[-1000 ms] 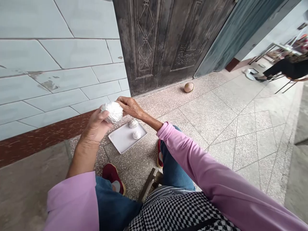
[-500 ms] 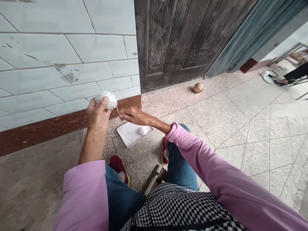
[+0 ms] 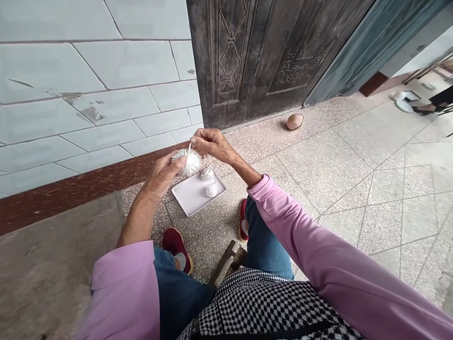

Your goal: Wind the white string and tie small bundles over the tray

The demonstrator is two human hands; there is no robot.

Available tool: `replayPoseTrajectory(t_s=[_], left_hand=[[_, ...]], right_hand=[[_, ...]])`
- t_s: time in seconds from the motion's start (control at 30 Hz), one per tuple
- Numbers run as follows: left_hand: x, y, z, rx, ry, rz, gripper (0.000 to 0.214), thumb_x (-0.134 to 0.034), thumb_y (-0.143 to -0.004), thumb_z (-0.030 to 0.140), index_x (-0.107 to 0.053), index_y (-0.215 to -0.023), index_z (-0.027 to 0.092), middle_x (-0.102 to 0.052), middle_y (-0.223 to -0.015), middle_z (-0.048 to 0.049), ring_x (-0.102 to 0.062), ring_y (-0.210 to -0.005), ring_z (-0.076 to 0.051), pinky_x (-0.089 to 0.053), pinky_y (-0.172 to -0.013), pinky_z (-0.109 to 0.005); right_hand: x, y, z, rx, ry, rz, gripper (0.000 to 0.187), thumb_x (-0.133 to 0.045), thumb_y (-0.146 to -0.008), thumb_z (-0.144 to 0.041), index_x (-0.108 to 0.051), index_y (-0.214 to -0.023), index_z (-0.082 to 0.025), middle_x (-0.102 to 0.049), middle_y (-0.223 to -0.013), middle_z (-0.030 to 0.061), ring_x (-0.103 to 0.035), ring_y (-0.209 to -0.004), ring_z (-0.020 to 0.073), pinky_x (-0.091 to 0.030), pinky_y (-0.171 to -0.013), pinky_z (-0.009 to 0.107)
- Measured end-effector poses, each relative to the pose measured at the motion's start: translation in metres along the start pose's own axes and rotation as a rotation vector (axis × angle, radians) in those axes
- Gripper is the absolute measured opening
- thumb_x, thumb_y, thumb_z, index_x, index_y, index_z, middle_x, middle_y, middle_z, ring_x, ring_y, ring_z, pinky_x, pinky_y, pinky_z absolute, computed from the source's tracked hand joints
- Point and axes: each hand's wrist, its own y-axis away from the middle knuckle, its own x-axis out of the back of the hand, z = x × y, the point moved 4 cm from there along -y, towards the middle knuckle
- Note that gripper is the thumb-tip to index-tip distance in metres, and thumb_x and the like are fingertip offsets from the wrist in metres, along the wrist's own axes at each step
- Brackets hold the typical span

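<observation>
Beside a pale tiled wall (image 3: 123,66) and a dark carved door (image 3: 265,56), a seated person works over the floor with a white ball (image 3: 193,163) of yarn. It sits in the left hand (image 3: 159,175), thumb across its near side and fingers curled around the back, held in the air just above the far-left edge of a white tray (image 3: 186,196). The right hand (image 3: 214,143) is closed, its thumb and forefinger pinching a short white strand (image 3: 189,147) that runs down to the ball. As far as this moment shows, the winding looks well along: the held ball is full and rounded, clearly bulkier than the two others. What seems left is the yarn not yet lying flat — the pinched length, raised off the surface, and some fine loose thread by the upper small ball (image 3: 207,174). That one appears at the tray's far side, though whether it rests there or hangs slightly above cannot be told. The lower small ball (image 3: 211,190) lies in the tray near its right end, compact and touched by neither hand — how much yarn remains overall is not visible.
</observation>
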Motion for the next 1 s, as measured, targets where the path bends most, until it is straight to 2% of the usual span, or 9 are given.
replayPoseTrajectory(t_s=[0.1,0.23,0.33,0.47,0.6,0.73,0.87,1.0], left_hand=[[-0.008,0.004,0.004,0.070,0.079,-0.066,0.069,-0.123,-0.063,0.074,-0.091,-0.102,0.026,-0.085,-0.098,-0.0139,-0.086,-0.103,-0.039,-0.070,-0.079,-0.041],[-0.008,0.003,0.010,0.072,0.172,-0.021,0.082,-0.128,-0.054,0.073,-0.091,-0.110,0.025,-0.083,-0.100,-0.0117,-0.086,-0.102,-0.037,-0.070,-0.076,-0.038],[-0.004,0.000,0.009,0.047,0.223,0.034,0.094,-0.129,-0.049,0.076,-0.090,-0.117,0.025,-0.082,-0.105,-0.0128,-0.086,-0.102,-0.036,-0.070,-0.071,-0.037],[0.000,-0.002,0.008,-0.005,0.258,0.109,0.095,-0.127,-0.049,0.079,-0.086,-0.115,0.025,-0.081,-0.109,-0.0152,-0.085,-0.120,-0.044,-0.074,-0.079,-0.044],[0.013,-0.005,0.010,-0.048,0.300,0.239,0.095,-0.129,-0.049,0.074,-0.082,-0.113,0.023,-0.082,-0.118,-0.0134,-0.077,-0.114,-0.033,-0.070,-0.082,-0.040],[0.028,-0.011,0.014,-0.110,0.343,0.289,0.091,-0.129,-0.050,0.061,-0.073,-0.112,0.025,-0.082,-0.128,-0.0113,-0.071,-0.126,-0.031,-0.067,-0.097,-0.040],[0.038,-0.016,0.007,-0.123,0.265,0.361,0.098,-0.127,-0.052,0.059,-0.064,-0.120,0.026,-0.080,-0.134,-0.0085,-0.069,-0.132,-0.030,-0.063,-0.106,-0.043],[0.040,-0.015,0.004,-0.109,0.027,0.420,0.106,-0.123,-0.052,0.067,-0.066,-0.131,0.025,-0.078,-0.122,-0.0047,-0.067,-0.118,-0.028,-0.057,-0.099,-0.040]], right_hand=[[-0.002,0.001,0.004,-0.036,0.035,-0.004,0.071,-0.085,-0.126,-0.079,-0.062,-0.088,-0.023,-0.051,-0.077,-0.0044,-0.043,-0.074,0.0138,-0.038,-0.067,0.028],[-0.004,-0.002,0.010,-0.056,0.044,0.016,0.071,-0.088,-0.125,-0.073,-0.055,-0.085,-0.025,-0.046,-0.076,-0.0054,-0.042,-0.077,0.0144,-0.037,-0.069,0.028],[-0.009,-0.005,0.018,-0.101,0.060,0.017,0.056,-0.083,-0.130,-0.053,-0.059,-0.088,-0.023,-0.050,-0.080,-0.0044,-0.046,-0.080,0.0150,-0.039,-0.071,0.028],[-0.021,-0.004,0.025,-0.132,0.121,-0.023,0.042,-0.072,-0.129,-0.027,-0.060,-0.090,-0.022,-0.054,-0.084,-0.0037,-0.049,-0.084,0.0157,-0.041,-0.077,0.029],[-0.034,0.003,0.018,-0.077,0.192,-0.123,0.039,-0.067,-0.132,-0.023,-0.062,-0.093,-0.022,-0.058,-0.089,-0.0019,-0.055,-0.090,0.0180,-0.043,-0.084,0.032],[-0.052,0.010,0.005,-0.104,0.349,-0.274,0.040,-0.065,-0.135,-0.018,-0.063,-0.095,-0.022,-0.061,-0.090,-0.0012,-0.057,-0.091,0.0192,-0.045,-0.090,0.035],[-0.065,0.018,-0.008,-0.175,0.429,-0.348,0.045,-0.071,-0.130,-0.012,-0.061,-0.088,-0.023,-0.061,-0.084,-0.0014,-0.057,-0.086,0.0190,-0.048,-0.090,0.035],[-0.065,0.025,-0.015,-0.179,0.225,-0.444,0.040,-0.078,-0.129,-0.021,-0.067,-0.091,-0.022,-0.067,-0.085,0.0001,-0.063,-0.083,0.0177,-0.053,-0.081,0.032]])
